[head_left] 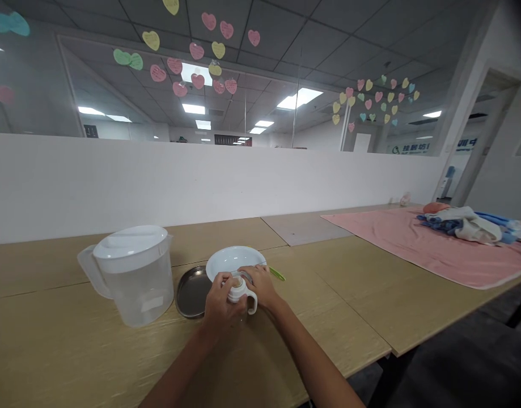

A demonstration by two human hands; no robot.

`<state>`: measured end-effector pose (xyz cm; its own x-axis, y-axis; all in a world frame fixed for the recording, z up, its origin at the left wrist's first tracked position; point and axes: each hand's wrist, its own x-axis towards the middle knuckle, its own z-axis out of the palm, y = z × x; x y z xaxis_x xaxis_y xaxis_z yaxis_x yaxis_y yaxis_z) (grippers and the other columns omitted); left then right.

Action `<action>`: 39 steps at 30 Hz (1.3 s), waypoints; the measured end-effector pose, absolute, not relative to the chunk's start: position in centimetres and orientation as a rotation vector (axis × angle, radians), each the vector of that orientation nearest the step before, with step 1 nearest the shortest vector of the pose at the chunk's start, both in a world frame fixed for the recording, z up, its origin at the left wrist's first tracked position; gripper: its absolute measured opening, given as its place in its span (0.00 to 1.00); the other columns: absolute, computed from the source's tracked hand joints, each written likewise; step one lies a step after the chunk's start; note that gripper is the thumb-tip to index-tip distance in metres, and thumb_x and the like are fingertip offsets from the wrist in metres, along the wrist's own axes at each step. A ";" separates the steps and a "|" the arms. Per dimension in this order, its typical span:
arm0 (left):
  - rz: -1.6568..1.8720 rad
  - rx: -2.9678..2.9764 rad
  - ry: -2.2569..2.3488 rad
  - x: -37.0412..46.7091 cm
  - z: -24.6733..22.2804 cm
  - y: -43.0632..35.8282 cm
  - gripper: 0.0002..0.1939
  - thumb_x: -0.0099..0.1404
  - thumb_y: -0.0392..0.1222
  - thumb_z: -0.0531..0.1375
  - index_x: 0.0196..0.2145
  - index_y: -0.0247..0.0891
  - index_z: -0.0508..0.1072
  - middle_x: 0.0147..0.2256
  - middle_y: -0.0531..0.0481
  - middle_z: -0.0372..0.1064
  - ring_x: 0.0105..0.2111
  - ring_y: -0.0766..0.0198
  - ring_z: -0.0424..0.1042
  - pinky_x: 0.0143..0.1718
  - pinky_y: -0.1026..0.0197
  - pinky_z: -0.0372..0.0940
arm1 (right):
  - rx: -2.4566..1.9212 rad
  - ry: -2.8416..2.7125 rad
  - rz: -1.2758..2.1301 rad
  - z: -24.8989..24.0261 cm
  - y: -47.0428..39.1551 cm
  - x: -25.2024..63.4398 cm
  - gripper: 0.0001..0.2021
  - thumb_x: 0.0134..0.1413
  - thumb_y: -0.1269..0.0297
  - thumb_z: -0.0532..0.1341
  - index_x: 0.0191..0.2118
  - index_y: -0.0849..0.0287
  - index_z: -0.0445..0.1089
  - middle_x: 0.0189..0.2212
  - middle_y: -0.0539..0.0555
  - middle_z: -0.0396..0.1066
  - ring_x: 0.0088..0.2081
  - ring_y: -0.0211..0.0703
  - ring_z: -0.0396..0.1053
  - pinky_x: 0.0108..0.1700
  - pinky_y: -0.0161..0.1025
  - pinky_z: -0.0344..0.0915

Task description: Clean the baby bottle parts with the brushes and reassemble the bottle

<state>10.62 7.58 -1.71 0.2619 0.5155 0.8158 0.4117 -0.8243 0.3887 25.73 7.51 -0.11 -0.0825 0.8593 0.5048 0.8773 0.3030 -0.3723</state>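
Left hand (pixel 217 299) clasps cup (pixel 237 292). Right hand (pixel 262 284) arches at its far side, fingers curled, grip not discernible. Handle (pixel 254 302) points right; long axis largely hidden.

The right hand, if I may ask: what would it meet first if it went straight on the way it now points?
Beyond the white handled cup at its fingers, the right hand would probably meet the white bowl first; any gap between them is hard to judge.
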 end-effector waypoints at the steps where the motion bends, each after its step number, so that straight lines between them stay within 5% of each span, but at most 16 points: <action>1: 1.639 2.405 0.898 10.7 -1.8 7.6 0.08 0.54 0.41 0.57 0.33 0.39 0.67 0.35 0.48 0.62 0.35 0.61 0.66 0.37 0.59 0.65 | -1.540 -1.917 -0.038 -0.1 7.5 25.7 0.12 0.58 0.66 0.52 0.43 0.54 0.71 0.39 0.51 0.74 0.40 0.42 0.65 0.45 0.40 0.48; 12: 1.832 2.393 0.986 11.3 -1.8 7.6 0.05 0.57 0.42 0.57 0.29 0.39 0.67 0.33 0.50 0.66 0.33 0.64 0.68 0.33 0.64 0.65 | -1.579 -1.924 -0.069 -0.3 7.7 25.7 0.12 0.58 0.65 0.52 0.44 0.54 0.70 0.39 0.53 0.74 0.42 0.43 0.65 0.46 0.40 0.49; 29: 1.990 2.351 0.897 11.1 -2.8 8.1 0.10 0.58 0.45 0.59 0.36 0.39 0.66 0.34 0.49 0.68 0.35 0.61 0.70 0.36 0.60 0.67 | -1.524 -1.880 -0.035 -0.4 7.4 25.4 0.11 0.58 0.67 0.52 0.39 0.55 0.71 0.43 0.52 0.72 0.43 0.43 0.63 0.46 0.42 0.50; 33: 2.018 2.324 0.867 11.2 -2.5 7.9 0.08 0.58 0.43 0.60 0.35 0.40 0.67 0.33 0.50 0.68 0.34 0.62 0.69 0.37 0.60 0.66 | -1.390 -1.622 0.108 -0.4 7.7 25.5 0.12 0.57 0.63 0.52 0.35 0.55 0.73 0.44 0.52 0.71 0.48 0.46 0.63 0.51 0.46 0.49; 39: 1.901 2.169 0.983 11.6 -2.9 7.6 0.10 0.55 0.44 0.60 0.34 0.40 0.65 0.33 0.50 0.68 0.33 0.62 0.69 0.34 0.60 0.66 | -0.923 -1.488 0.645 1.3 6.8 25.1 0.16 0.53 0.51 0.55 0.29 0.59 0.71 0.30 0.51 0.71 0.37 0.42 0.67 0.43 0.38 0.61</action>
